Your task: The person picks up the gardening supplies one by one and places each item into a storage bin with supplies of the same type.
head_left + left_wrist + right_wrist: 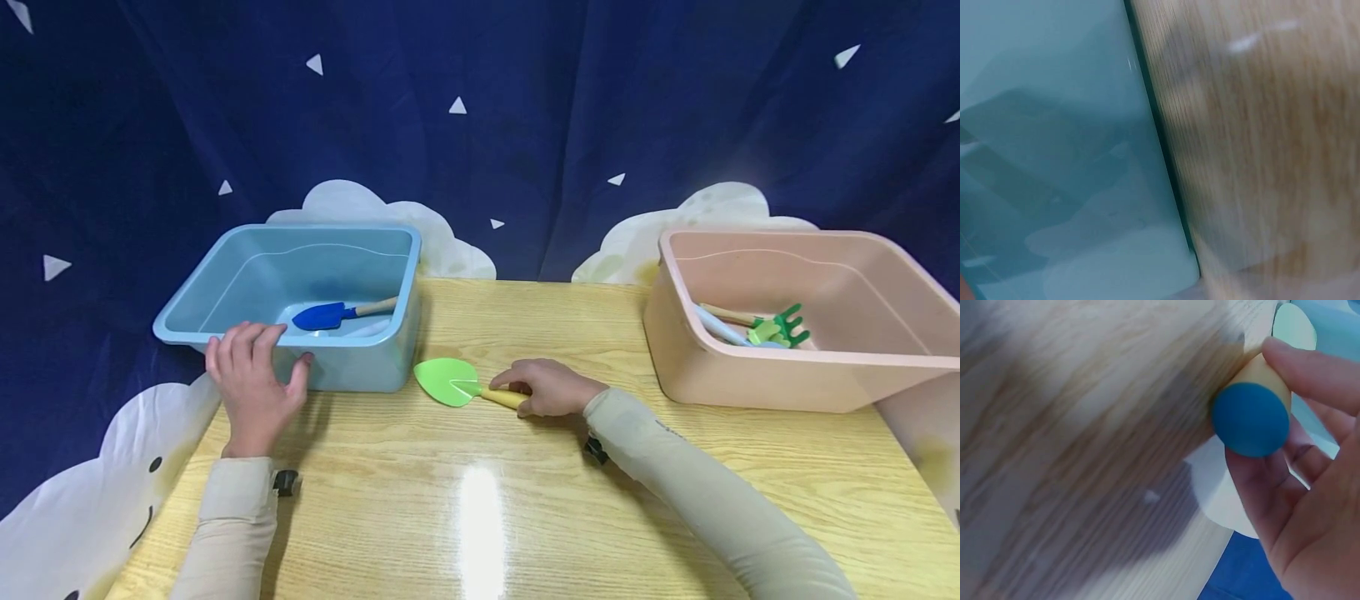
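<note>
On table | right hand [551, 387] fingers curled round green trowel [457, 385] handle | left hand [251, 379] grips blue bin [225, 292] rim

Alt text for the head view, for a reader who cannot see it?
A right hand grips a green trowel by its wooden handle on a wooden table, while the left hand holds the blue bin. A pink bin sits right.

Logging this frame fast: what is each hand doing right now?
Left hand: fingers curled over the blue bin's front rim, holding it.
Right hand: gripping the green trowel by its wooden handle on the table.
</note>
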`<state>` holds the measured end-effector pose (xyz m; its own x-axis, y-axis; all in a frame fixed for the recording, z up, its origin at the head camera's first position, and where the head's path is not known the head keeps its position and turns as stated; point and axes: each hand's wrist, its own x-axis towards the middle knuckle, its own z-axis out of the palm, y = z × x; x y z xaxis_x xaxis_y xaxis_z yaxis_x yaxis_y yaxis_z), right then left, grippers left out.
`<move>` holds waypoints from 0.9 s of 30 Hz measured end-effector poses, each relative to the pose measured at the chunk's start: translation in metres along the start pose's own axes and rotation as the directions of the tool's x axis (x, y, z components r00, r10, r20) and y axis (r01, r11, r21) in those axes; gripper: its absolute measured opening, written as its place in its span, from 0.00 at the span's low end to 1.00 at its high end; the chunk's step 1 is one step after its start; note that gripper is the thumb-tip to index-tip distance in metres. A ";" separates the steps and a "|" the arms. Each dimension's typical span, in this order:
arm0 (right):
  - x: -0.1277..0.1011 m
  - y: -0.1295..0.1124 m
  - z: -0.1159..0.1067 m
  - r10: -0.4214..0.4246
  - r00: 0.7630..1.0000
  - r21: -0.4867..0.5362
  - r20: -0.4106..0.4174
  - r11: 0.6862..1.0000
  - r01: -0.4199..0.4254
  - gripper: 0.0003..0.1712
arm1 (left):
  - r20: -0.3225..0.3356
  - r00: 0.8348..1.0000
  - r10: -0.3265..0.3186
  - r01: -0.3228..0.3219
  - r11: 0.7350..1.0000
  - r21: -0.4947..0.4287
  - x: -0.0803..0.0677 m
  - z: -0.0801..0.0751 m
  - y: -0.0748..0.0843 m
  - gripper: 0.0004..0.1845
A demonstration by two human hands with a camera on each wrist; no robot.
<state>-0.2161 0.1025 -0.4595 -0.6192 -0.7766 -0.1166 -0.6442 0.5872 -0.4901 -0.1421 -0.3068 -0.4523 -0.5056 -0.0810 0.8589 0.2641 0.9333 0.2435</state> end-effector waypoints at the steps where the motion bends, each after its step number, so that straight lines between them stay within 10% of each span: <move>1: 0.000 0.000 -0.001 0.001 1.000 0.011 0.004 1.000 -0.001 0.32 | 0.003 1.000 -0.001 0.001 1.000 0.000 0.000 0.000 0.000 0.24; 15: -0.003 0.009 0.001 0.030 0.999 0.136 0.016 0.990 -0.032 0.30 | 0.009 1.000 0.013 -0.013 1.000 0.018 0.000 0.000 -0.002 0.24; 27: -0.003 0.005 0.001 -0.022 0.999 0.009 0.032 1.000 0.021 0.31 | 0.004 1.000 0.008 -0.008 1.000 0.000 -0.001 0.000 -0.002 0.24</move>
<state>-0.2168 0.1077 -0.4619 -0.5904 -0.7960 -0.1335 -0.6530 0.5684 -0.5005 -0.1420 -0.3084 -0.4530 -0.5065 -0.0719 0.8592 0.2679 0.9341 0.2361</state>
